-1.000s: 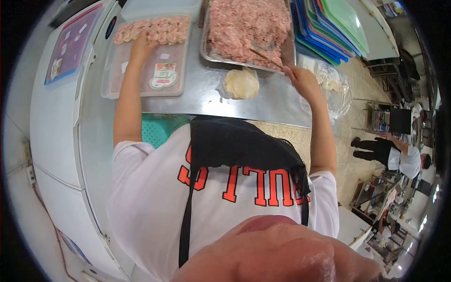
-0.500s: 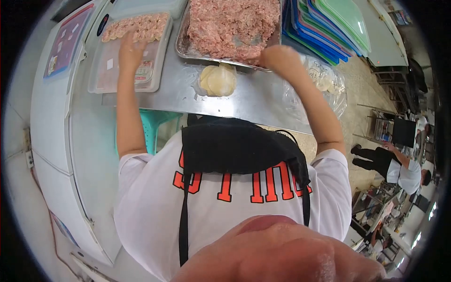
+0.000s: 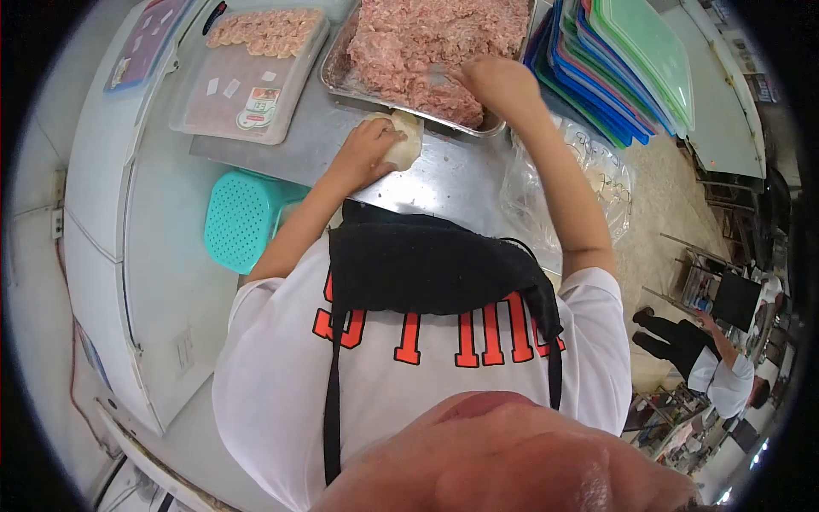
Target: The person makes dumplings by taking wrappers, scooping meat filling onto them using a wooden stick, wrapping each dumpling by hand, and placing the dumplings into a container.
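My left hand [image 3: 371, 152] rests on a stack of round, pale dumpling wrappers [image 3: 408, 141] on the metal table, its fingers curled over the near side and covering much of the pile. My right hand [image 3: 502, 85] is closed over the right part of a metal tray [image 3: 341, 78] full of pink minced meat [image 3: 401, 51]. Its fingertips point left, down at the meat. Whatever the right fingers hold is hidden. A greyish patch shows in the meat just left of them.
Left on the table, a lidded plastic container [image 3: 205, 111] carries rows of filled dumplings [image 3: 264, 32]. Stacked coloured lids [image 3: 597, 68] stand at the right, with a clear plastic bag [image 3: 533, 183] nearer me. A turquoise stool [image 3: 237, 224] is below. Another person [image 3: 725, 375] stands far right.
My left hand has come from the dumplings on the container, right and toward me, onto the wrappers. My right hand has moved from the tray's near edge farther over the meat.
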